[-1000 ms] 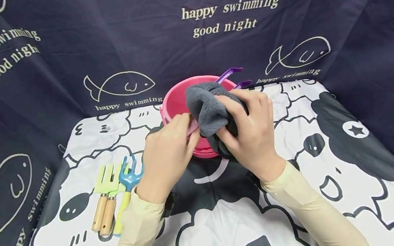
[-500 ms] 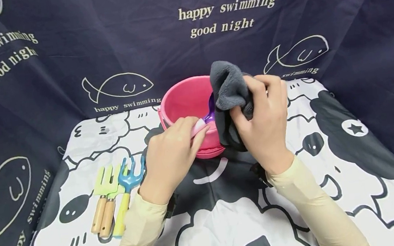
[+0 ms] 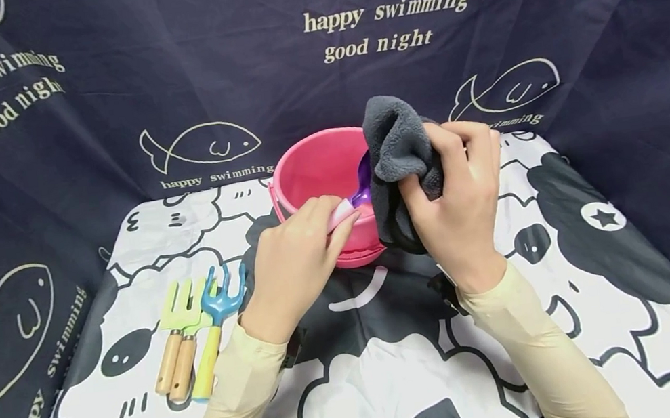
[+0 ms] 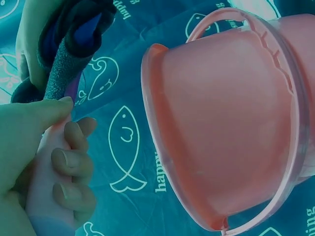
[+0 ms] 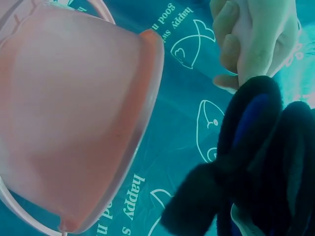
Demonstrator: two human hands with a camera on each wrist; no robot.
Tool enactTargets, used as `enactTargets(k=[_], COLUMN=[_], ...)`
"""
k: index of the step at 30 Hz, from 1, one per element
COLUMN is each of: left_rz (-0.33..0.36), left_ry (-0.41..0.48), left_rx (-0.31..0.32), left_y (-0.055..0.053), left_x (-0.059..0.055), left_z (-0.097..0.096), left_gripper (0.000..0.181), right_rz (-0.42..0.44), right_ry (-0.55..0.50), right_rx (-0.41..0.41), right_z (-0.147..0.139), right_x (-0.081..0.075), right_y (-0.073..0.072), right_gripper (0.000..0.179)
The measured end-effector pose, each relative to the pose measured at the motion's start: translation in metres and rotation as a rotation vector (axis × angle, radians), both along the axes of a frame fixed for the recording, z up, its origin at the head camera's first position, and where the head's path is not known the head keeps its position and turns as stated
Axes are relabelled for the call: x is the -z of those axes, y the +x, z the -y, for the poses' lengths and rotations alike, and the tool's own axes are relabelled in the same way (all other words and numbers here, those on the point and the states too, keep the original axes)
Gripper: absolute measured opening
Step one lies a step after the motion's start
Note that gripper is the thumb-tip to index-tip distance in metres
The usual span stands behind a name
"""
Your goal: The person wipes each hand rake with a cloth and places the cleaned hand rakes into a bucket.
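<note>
My left hand [image 3: 291,261] grips the pink handle [image 3: 341,215] of a toy hand rake, its thumb lying along the handle. The rake's purple neck [image 3: 362,189] rises to the right; its tines are hidden behind a dark grey fleece cloth [image 3: 395,141]. My right hand [image 3: 466,202] holds the cloth bunched around the rake's head. In the left wrist view the cloth [image 4: 63,64] is folded over the purple part just above the fingers. Both hands are raised in front of a pink bucket [image 3: 315,170], overlapping its right side in the head view.
On the left lie two light green toy forks [image 3: 178,307] with wooden handles and a blue rake [image 3: 222,299] with a yellow handle. The table wears a black-and-white cartoon sheet [image 3: 378,381]. Dark blue printed fabric [image 3: 296,77] hangs behind and at both sides.
My right hand and the cloth have moved right and slightly up, uncovering the rake's purple neck. The purple tines that stuck out past the cloth are now hidden. My left hand shifted slightly right.
</note>
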State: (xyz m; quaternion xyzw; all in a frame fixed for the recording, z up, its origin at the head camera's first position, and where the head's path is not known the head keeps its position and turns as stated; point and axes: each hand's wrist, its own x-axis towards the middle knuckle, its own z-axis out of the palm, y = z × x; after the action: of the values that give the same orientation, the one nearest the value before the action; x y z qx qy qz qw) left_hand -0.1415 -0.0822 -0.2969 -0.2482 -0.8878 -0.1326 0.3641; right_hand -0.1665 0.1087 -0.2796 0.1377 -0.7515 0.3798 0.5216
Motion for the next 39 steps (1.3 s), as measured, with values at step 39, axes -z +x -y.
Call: enactTargets(k=[39], left_rz=[0.064], left_ry=[0.104], left_rx=[-0.011], left_y=[-0.004], left_x=[-0.002], left_z=[0.014], left_gripper=[0.02], right_rz=[-0.025], right_ry=[0.069], right_rx=[-0.21], right_z=[0.013], right_x=[-0.002], right_y=[0.029], right_gripper=[0.029])
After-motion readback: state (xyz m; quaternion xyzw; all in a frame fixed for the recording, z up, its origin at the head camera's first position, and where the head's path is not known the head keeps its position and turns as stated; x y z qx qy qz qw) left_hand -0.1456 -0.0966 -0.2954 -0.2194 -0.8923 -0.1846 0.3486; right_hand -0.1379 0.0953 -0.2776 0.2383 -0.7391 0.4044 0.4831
